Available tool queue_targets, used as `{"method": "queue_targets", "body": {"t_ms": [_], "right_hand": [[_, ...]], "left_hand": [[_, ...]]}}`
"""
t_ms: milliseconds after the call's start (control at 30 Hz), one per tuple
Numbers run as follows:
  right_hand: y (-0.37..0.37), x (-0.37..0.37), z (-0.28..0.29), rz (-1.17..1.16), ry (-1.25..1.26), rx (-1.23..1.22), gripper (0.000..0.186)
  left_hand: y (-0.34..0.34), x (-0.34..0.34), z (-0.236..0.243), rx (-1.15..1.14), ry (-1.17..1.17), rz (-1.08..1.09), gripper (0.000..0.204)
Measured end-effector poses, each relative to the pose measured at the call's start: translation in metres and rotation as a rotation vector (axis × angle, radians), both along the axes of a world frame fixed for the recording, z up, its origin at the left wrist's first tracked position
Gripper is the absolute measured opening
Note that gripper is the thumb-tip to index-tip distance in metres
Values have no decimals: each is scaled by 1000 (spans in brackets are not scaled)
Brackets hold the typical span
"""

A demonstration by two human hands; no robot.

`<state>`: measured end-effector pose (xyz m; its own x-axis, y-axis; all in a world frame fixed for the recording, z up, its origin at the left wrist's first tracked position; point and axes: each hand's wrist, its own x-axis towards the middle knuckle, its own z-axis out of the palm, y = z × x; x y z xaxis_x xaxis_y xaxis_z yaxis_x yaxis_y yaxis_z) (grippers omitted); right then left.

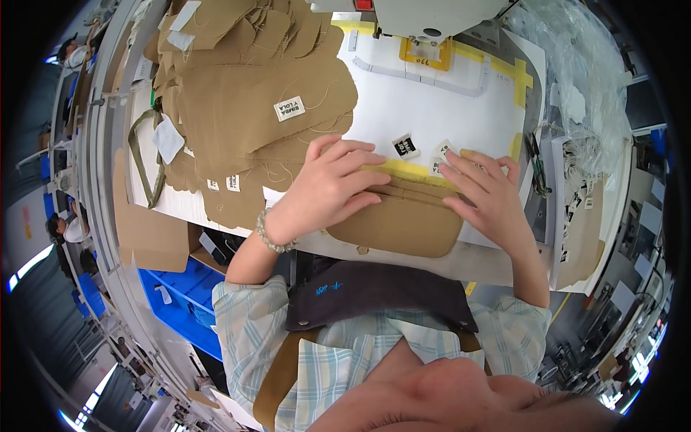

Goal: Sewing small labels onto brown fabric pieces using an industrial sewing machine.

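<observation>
Close in front of me lies a tan fabric panel (pixel 405 225) with a folded upper edge, overhanging the table's front. My left hand (pixel 332 180), with a beaded bracelet on its wrist, rests by the panel's left end. Its fingers are apart and hold nothing. My right hand (pixel 488 189) is spread at the panel's right end, its thumb near the fabric. Its fingertips are at a small white label (pixel 440 158), which they partly cover; I see no grip on it. A small black label (pixel 405 147) lies flat between the hands.
Piled tan fabric pieces (pixel 237 101), some with white labels, fill the left. Ahead is a sewing machine head (pixel 432 18) with a yellow frame (pixel 426 55) below it. Dark-handled snips (pixel 537 165) and a box of labels (pixel 576 187) are right. A blue crate (pixel 176 295) stands lower left.
</observation>
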<state>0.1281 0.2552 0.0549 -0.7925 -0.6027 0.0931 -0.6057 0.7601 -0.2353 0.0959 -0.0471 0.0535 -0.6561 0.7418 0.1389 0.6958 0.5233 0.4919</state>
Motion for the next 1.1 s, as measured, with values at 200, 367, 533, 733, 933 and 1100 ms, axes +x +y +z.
{"method": "queue_targets", "body": {"t_ms": [200, 367, 533, 733, 933, 1100], "right_hand": [[-17, 47, -6, -63, -23, 25, 68], [-29, 59, -7, -140, -120, -33, 83], [-31, 59, -10, -145, -159, -88, 89], [-30, 65, -18, -215, -143, -137, 92], [-27, 71, -25, -260, -60, -158, 86], [-22, 61, -24, -301, 77, -171, 74]], "left_hand": [[10, 37, -13, 1, -32, 161, 57], [15, 35, -17, -29, -97, 212, 81], [19, 19, -24, -36, -164, 169, 76], [24, 19, -27, -28, -82, 92, 63], [29, 13, -26, 11, -160, 131, 61], [37, -3, -22, 28, -269, 173, 59]]}}
